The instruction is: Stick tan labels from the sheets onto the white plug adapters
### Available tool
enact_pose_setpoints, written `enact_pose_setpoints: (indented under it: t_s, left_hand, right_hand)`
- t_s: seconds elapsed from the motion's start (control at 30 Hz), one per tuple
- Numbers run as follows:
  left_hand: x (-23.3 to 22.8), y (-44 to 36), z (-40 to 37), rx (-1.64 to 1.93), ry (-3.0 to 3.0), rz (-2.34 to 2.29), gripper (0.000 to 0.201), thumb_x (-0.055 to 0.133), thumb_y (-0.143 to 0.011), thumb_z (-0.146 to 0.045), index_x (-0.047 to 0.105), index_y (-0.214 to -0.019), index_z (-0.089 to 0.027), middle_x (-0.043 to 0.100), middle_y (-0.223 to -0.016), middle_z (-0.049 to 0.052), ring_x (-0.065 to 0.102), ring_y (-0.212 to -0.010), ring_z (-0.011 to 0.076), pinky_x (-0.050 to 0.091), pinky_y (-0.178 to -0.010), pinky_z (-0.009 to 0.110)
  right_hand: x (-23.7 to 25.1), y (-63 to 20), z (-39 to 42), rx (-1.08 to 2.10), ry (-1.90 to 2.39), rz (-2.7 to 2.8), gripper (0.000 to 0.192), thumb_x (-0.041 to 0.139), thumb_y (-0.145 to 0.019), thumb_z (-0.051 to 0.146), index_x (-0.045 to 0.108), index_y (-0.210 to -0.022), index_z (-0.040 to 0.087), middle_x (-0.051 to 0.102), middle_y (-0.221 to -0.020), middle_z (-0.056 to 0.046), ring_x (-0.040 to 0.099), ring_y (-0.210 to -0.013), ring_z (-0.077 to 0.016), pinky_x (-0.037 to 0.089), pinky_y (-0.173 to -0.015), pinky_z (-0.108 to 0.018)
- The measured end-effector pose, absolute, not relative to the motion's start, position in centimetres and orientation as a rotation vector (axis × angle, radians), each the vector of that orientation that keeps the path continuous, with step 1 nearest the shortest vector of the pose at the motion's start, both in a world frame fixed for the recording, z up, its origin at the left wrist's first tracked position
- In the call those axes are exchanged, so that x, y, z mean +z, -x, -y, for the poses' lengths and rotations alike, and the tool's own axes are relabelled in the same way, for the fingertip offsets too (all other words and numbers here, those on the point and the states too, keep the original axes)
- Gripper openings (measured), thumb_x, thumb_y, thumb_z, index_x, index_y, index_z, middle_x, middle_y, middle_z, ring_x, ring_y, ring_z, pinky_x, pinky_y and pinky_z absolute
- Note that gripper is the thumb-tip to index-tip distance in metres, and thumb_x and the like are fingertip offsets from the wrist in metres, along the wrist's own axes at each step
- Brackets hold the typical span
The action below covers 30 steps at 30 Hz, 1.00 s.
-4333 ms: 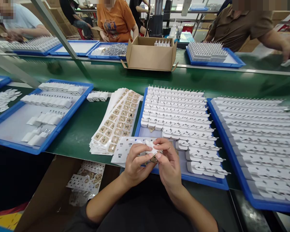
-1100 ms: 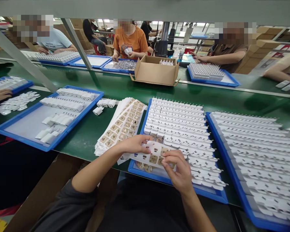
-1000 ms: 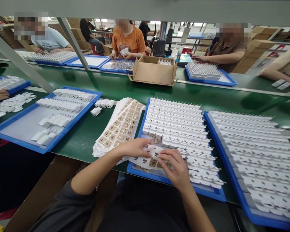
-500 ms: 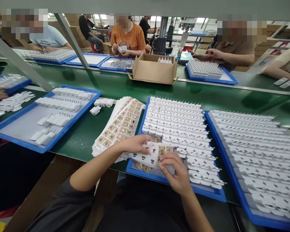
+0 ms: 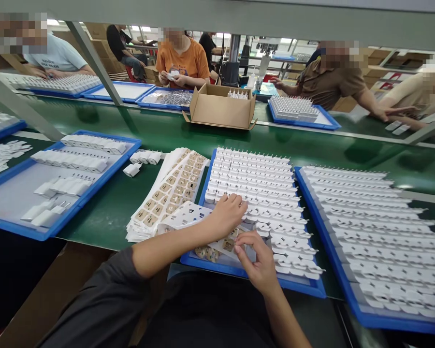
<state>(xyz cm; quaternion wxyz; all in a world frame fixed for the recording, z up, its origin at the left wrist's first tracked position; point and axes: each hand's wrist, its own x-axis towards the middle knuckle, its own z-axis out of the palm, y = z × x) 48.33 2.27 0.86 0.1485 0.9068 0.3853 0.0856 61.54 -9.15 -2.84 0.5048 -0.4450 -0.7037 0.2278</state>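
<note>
My left hand (image 5: 227, 216) reaches over the blue tray (image 5: 188, 258) at the end of a row of white plug adapters (image 5: 255, 176). Its fingers are curled down together, and whatever lies under the fingertips is hidden. With thumb and fingers pinched, my right hand (image 5: 256, 256) holds the edge of a sticker sheet (image 5: 226, 244) with tan stickers, low over the tray's near part. A white backing sheet with dark slots (image 5: 188, 212) spreads out left of my left wrist. Loose tan stickers (image 5: 206, 253) lie in the tray's near left corner.
A fanned stack of sticker sheets (image 5: 166, 191) lies left of my tray. Another full tray of adapters (image 5: 380, 232) stands at the right, a partly filled tray (image 5: 18, 193) at the left. Beyond are a cardboard box (image 5: 221, 108) and co-workers at the opposite bench.
My left hand has let go of the white sheet and moved up and right over the adapters. My right hand still pinches the sheet. The view has shifted slightly right.
</note>
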Motion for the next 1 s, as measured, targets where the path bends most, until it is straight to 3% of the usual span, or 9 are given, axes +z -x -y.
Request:
enact_pose_setpoints:
  t_s: [0.1,0.2,0.3,0.4,0.57,0.73,0.9,1.0]
  left_hand:
    - [1.0,-47.2,-2.2,0.311,-2.504,-1.111,0.020,0.068,-0.089,-0.020,0.057,-0.106,-0.018,0.064,-0.113,0.012,0.061,-0.107,0.0289,0.050,-0.092,0.043]
    - [1.3,-44.4,-1.6,0.612,-1.972,-1.005,0.037,0.074,-0.086,-0.035,0.054,-0.114,-0.021,0.065,-0.113,0.008,0.065,-0.097,0.0215,0.055,-0.086,0.036]
    - [0.9,-42.2,-0.2,0.841,-1.395,-0.822,0.056,0.082,-0.077,-0.045,0.054,-0.120,-0.023,0.063,-0.116,0.008,0.065,-0.102,0.0218,0.057,-0.084,0.034]
    - [-0.3,-41.1,1.6,0.892,-1.142,-0.751,0.060,0.084,-0.072,-0.050,0.058,-0.119,-0.023,0.063,-0.114,0.009,0.066,-0.099,0.0234,0.059,-0.081,0.036]
    - [-2.2,-41.0,4.2,0.962,-1.259,-0.749,0.054,0.085,-0.072,-0.050,0.055,-0.108,-0.022,0.066,-0.109,0.008,0.067,-0.096,0.0224,0.056,-0.082,0.034]
    - [-2.9,-41.4,5.8,1.196,-1.457,-0.874,0.040,0.076,-0.086,-0.037,0.044,-0.106,-0.024,0.063,-0.127,0.012,0.067,-0.113,0.0232,0.054,-0.095,0.038]
    - [-3.6,-41.1,6.5,1.197,-1.548,-0.802,0.032,0.069,-0.092,-0.036,0.049,-0.114,-0.023,0.067,-0.127,0.015,0.067,-0.119,0.0259,0.054,-0.101,0.042]
    - [-3.6,-40.7,6.4,1.204,-1.635,-0.926,0.043,0.069,-0.092,-0.039,0.055,-0.128,-0.022,0.070,-0.125,0.015,0.068,-0.117,0.0276,0.055,-0.102,0.044]
  right_hand:
    - [-3.1,-61.7,9.2,0.590,1.087,1.637,0.008,0.060,-0.096,0.017,0.064,-0.094,0.024,0.070,-0.088,-0.004,0.068,-0.085,-0.0219,0.055,-0.077,-0.036]
    - [-3.1,-61.8,9.1,0.691,1.052,1.535,0.007,0.061,-0.096,0.019,0.064,-0.092,0.024,0.069,-0.085,-0.004,0.068,-0.082,-0.0212,0.056,-0.075,-0.036]
    - [-2.5,-61.5,8.9,0.802,0.982,1.435,0.006,0.063,-0.095,0.022,0.064,-0.090,0.024,0.067,-0.081,-0.004,0.066,-0.077,-0.0204,0.056,-0.070,-0.034]
    - [-1.4,-60.8,8.8,0.883,0.903,1.407,0.004,0.064,-0.095,0.023,0.065,-0.091,0.025,0.067,-0.081,-0.004,0.066,-0.077,-0.0202,0.056,-0.070,-0.034]
    - [0.1,-59.5,8.6,0.950,0.816,1.390,0.004,0.066,-0.094,0.022,0.066,-0.092,0.025,0.068,-0.081,-0.002,0.066,-0.077,-0.0189,0.056,-0.071,-0.032]
    - [-0.5,-58.6,8.6,1.002,0.890,1.307,0.004,0.067,-0.094,0.025,0.066,-0.090,0.024,0.067,-0.083,-0.002,0.065,-0.078,-0.0177,0.056,-0.071,-0.029]
    - [-1.1,-58.6,8.5,1.003,0.919,1.227,0.005,0.068,-0.093,0.027,0.066,-0.089,0.024,0.066,-0.083,-0.002,0.066,-0.079,-0.0178,0.056,-0.072,-0.028]
    - [-1.0,-58.6,8.5,1.012,0.944,1.175,0.005,0.069,-0.092,0.027,0.067,-0.088,0.024,0.066,-0.084,-0.002,0.066,-0.080,-0.0179,0.056,-0.073,-0.028]
